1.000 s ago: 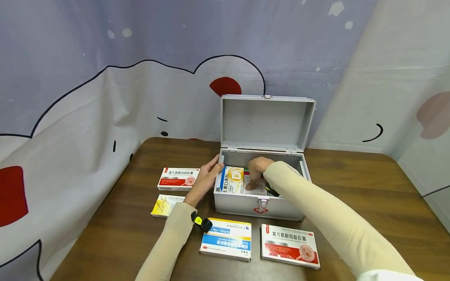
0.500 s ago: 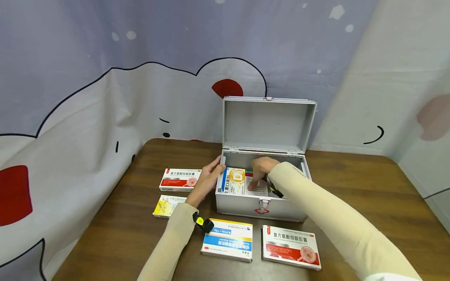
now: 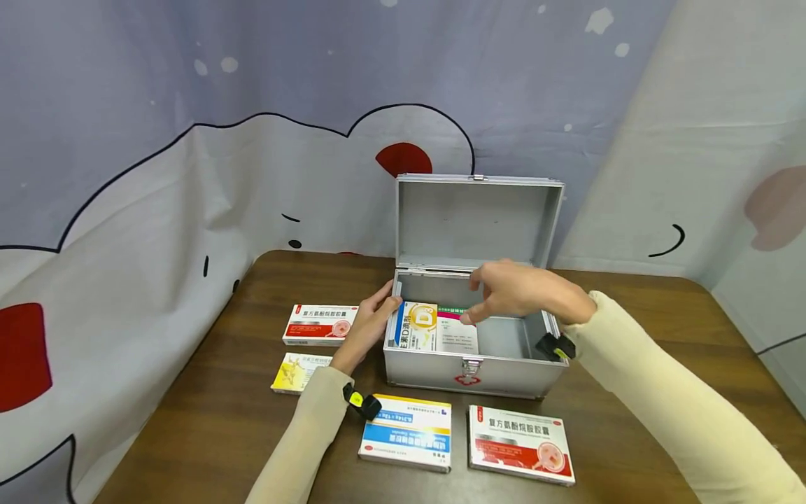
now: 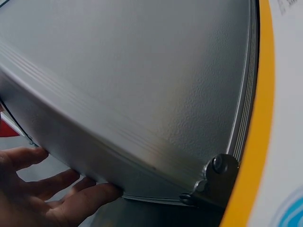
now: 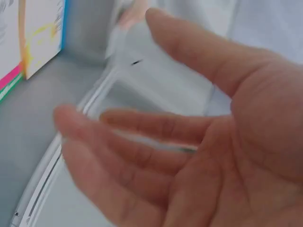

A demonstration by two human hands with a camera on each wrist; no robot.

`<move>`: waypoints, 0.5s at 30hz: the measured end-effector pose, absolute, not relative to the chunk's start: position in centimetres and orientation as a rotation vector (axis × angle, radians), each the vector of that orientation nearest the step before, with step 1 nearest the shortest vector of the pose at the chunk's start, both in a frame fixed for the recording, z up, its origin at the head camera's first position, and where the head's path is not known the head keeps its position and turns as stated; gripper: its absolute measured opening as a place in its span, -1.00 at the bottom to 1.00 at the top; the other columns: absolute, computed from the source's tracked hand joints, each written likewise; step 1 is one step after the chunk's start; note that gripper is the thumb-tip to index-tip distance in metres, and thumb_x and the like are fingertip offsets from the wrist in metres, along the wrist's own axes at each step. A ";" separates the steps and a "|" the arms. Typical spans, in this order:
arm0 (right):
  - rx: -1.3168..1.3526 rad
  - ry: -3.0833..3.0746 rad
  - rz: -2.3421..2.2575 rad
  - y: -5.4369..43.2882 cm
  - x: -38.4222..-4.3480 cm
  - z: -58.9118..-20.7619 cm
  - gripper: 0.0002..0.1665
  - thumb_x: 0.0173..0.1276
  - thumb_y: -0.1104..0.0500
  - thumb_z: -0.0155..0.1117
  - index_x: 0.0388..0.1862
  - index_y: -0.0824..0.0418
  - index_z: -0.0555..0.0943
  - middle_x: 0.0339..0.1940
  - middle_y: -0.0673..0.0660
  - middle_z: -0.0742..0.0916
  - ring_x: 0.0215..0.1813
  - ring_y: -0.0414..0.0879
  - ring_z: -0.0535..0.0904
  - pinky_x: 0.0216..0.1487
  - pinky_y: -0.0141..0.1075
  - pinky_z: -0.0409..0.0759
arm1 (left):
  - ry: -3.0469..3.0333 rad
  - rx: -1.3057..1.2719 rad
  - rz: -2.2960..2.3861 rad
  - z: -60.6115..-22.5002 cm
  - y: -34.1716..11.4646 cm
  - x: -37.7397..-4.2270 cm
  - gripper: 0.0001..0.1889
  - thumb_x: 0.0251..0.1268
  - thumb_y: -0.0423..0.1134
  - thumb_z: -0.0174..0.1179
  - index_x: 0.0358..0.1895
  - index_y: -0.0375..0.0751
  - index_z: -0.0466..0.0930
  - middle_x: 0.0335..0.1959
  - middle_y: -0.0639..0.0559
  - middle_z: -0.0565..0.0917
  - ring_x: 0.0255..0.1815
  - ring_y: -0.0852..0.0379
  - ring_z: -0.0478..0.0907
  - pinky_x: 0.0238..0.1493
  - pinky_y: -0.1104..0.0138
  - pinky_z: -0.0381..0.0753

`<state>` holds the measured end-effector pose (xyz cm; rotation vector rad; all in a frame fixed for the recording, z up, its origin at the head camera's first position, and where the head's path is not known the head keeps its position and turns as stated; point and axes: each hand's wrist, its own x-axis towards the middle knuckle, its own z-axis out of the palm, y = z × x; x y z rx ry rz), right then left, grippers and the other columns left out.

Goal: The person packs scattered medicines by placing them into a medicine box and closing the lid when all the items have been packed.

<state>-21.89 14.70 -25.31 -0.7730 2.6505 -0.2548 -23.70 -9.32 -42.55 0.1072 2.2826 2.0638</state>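
A silver metal medicine case (image 3: 428,367) stands on the table with its lid raised. Inside, at the left, a white and yellow box marked D3 (image 3: 418,325) and a white medicine box with a pink and green edge (image 3: 457,336) stand side by side. My left hand (image 3: 368,325) holds the case's left wall near the rim; in the left wrist view its fingers (image 4: 92,198) lie along the case's edge. Over the case's right half hovers my right hand (image 3: 519,288), fingers loosely bent and holding nothing. The right wrist view shows its bare palm (image 5: 203,175).
Left of the case lie a red and white medicine box (image 3: 321,324) and a yellow and white box (image 3: 299,372), partly behind the left arm. In front lie a blue and white box (image 3: 408,434) and another red and white box (image 3: 521,444). A patterned curtain (image 3: 157,175) hangs behind.
My right hand has come away from the pink and green edged box, rising up and to the right. That box stays inside the case. My left hand keeps its place.
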 end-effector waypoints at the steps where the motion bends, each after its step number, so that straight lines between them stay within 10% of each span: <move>1: -0.836 2.644 -0.287 15.0 -20.9 -25.2 -0.33 0.08 -0.18 0.34 0.00 0.27 0.53 -0.37 0.01 0.64 -0.26 -0.11 0.53 -0.21 -0.21 0.50 | 2.275 0.102 2.064 -42.5 -9.4 -23.7 -0.46 0.30 0.02 0.02 0.36 0.18 0.22 -0.10 -0.32 0.60 -0.28 -0.08 0.62 -0.38 0.20 0.64; 15: -1.101 2.603 -0.077 17.7 -11.4 -31.8 -0.22 -0.09 -0.19 0.43 0.07 0.18 0.48 -0.11 -0.08 0.52 -0.11 -0.17 0.50 -0.09 -0.20 0.52 | 2.324 0.137 2.053 -42.0 -9.8 -23.2 -0.44 0.31 -0.02 0.01 0.38 0.06 0.20 0.03 -0.27 0.55 -0.17 -0.10 0.58 -0.25 0.20 0.62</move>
